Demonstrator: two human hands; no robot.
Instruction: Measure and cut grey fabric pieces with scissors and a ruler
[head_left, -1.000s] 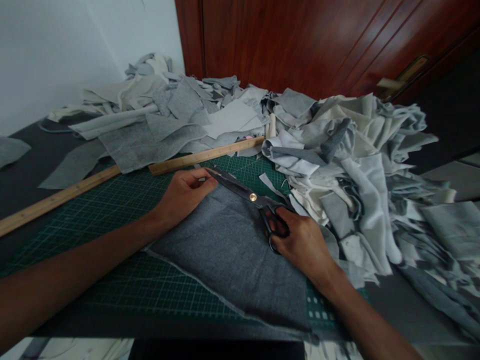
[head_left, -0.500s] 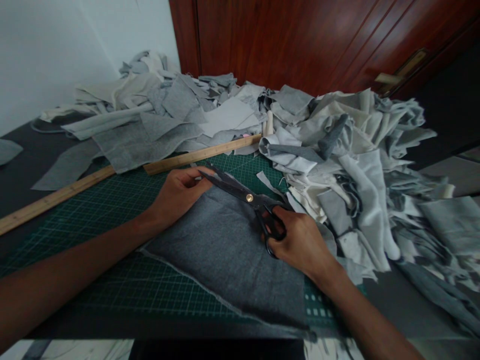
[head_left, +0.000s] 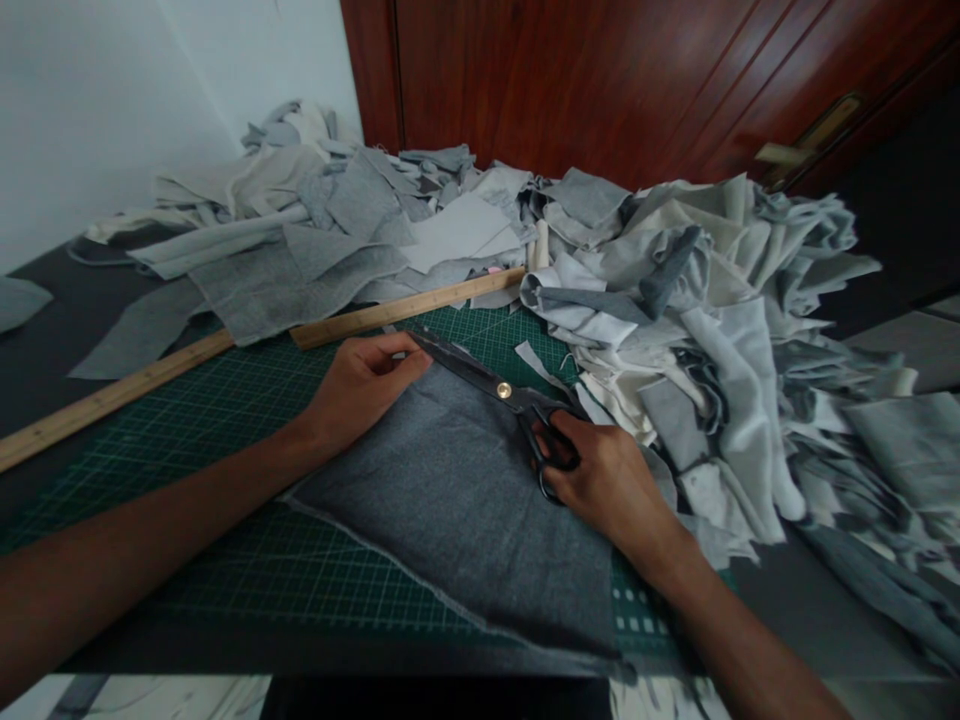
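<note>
A dark grey piece of fabric lies across the green cutting mat. My right hand is wrapped round the handles of black scissors, whose blades lie closed along the fabric's far edge, pointing left. The brass pivot shows at mid-length. With thumb and fingers together, my left hand pinches the fabric's far left corner, right beside the blade tips. The fingertips of my right hand are partly hidden behind the handle loops.
Wooden rulers lie on the mat's far side. Behind and to the right, heaped grey and white fabric scraps border the mat. A thin cut strip rests beyond the scissors. A wooden door and a white wall stand behind the table.
The scissor blades have gone from slightly apart to closed, and the handle loops have come together in my right hand. My left hand stays at the fabric's corner.
</note>
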